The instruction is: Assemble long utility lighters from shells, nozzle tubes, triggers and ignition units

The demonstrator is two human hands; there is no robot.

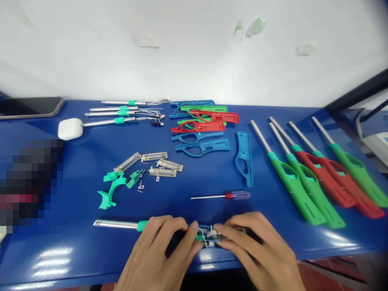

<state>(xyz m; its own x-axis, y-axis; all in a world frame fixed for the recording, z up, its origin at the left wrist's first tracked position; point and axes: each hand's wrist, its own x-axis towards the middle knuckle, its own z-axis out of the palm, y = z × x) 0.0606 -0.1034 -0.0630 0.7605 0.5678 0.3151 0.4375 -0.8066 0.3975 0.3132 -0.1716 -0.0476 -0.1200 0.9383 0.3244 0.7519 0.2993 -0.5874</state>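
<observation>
Two hands grip an open blue-shelled lighter at six o'clock, near the worktop's front edge.
The left hand pinches around its green trigger and white wires, while the right hand closes on the end with the clear tank — its metal tube points to nine o'clock. A screwdriver with a red-and-purple handle lies at five o'clock, just beyond the hands. Loose clear tanks and green plastic parts sit towards eight o'clock on the blue worktop; wired metal tubes and a white case lie around ten — coloured half shells at twelve, closed green and red lighters towards four.
</observation>
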